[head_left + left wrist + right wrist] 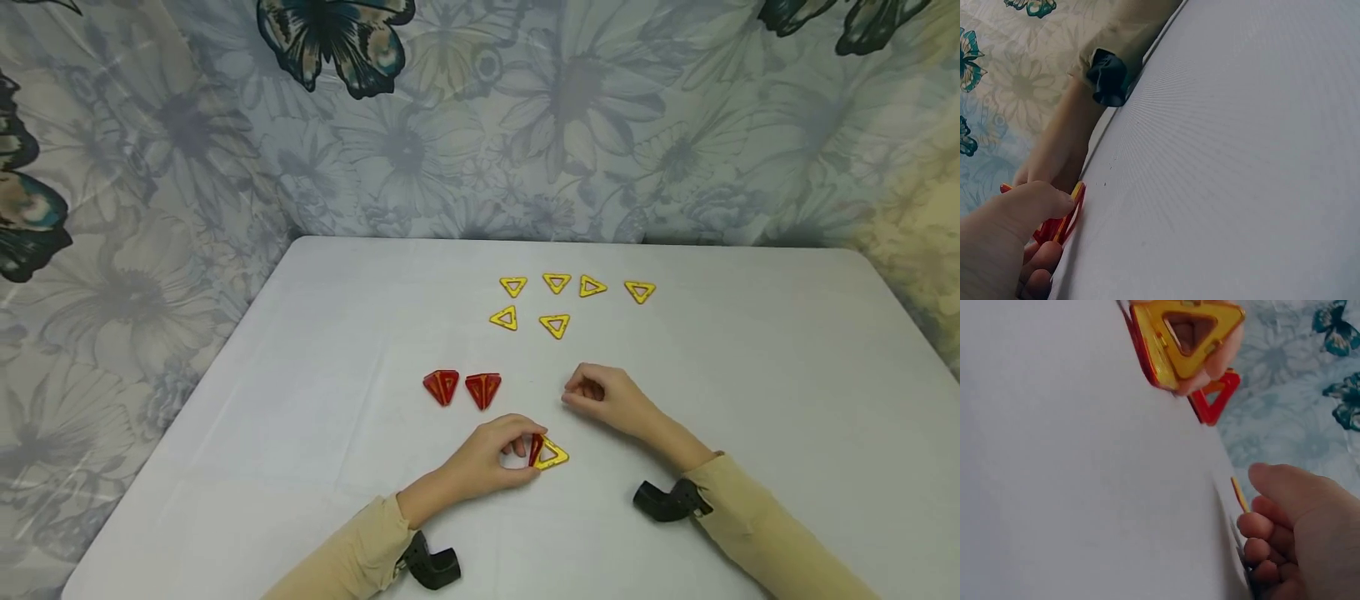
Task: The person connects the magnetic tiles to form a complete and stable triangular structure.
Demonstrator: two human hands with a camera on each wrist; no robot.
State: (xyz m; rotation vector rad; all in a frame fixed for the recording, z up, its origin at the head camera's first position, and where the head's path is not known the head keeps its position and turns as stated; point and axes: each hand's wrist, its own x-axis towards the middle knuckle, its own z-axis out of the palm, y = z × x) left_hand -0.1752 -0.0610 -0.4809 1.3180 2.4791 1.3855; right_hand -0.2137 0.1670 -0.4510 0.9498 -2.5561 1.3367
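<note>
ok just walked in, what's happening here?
A person is handling triangular pieces at a white table. Their left hand pinches a red-and-yellow piece; their right hand is apart from it, with no piece visible in its fingers. Two red pieces lie beyond the left hand, and six yellow triangles are spread farther out, four behind two.

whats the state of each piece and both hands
Left hand, pinching the red-and-yellow piece
Right hand, fingers loosely curled, no held piece visible
Red-and-yellow piece, held, red and yellow parts touching
Two red pieces, side by side, apart
Six yellow triangles, lying flat, separate
</note>
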